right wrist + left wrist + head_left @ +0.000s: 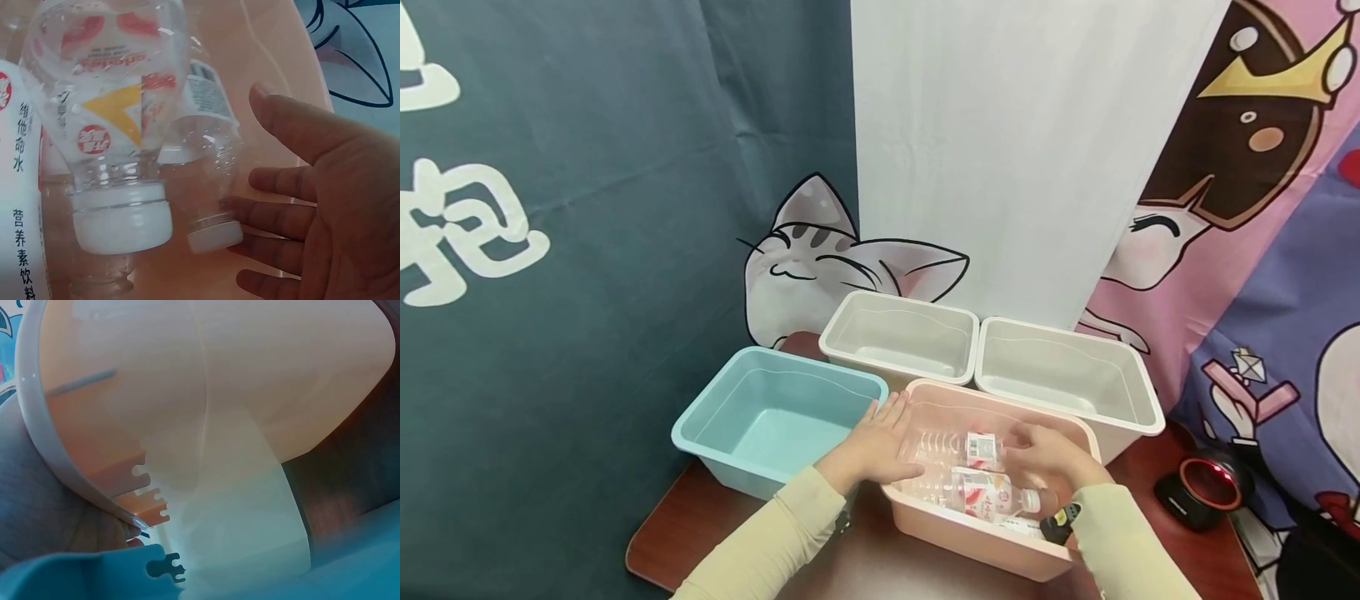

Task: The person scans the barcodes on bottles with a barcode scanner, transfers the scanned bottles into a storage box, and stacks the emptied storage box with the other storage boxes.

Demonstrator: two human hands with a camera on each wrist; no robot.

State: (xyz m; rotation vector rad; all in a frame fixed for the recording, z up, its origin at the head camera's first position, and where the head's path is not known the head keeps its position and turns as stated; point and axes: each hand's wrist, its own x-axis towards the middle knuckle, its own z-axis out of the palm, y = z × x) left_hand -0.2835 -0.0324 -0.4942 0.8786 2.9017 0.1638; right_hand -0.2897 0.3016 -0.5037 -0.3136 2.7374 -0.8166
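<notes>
Clear plastic bottles lie in a pink bin (977,542). In the head view the nearer bottle (983,493) has a red-and-white label and a white cap; the farther bottle (981,450) lies behind it. My right hand (1048,454) reaches into the bin with fingers spread. In the right wrist view its fingertips are right at the cap of the smaller-looking bottle (209,162), beside the larger-looking one (119,144). A white-labelled item (19,187) shows at that view's left. My left hand (876,442) rests over the bin's left rim, fingers extended, thumb toward the inside.
A blue bin (782,479) stands left of the pink one. Two light grey bins, one behind left (898,304) and one behind right (1067,333), stand at the back. A round black device (1206,492) with a red light sits on the brown table (662,521) at right.
</notes>
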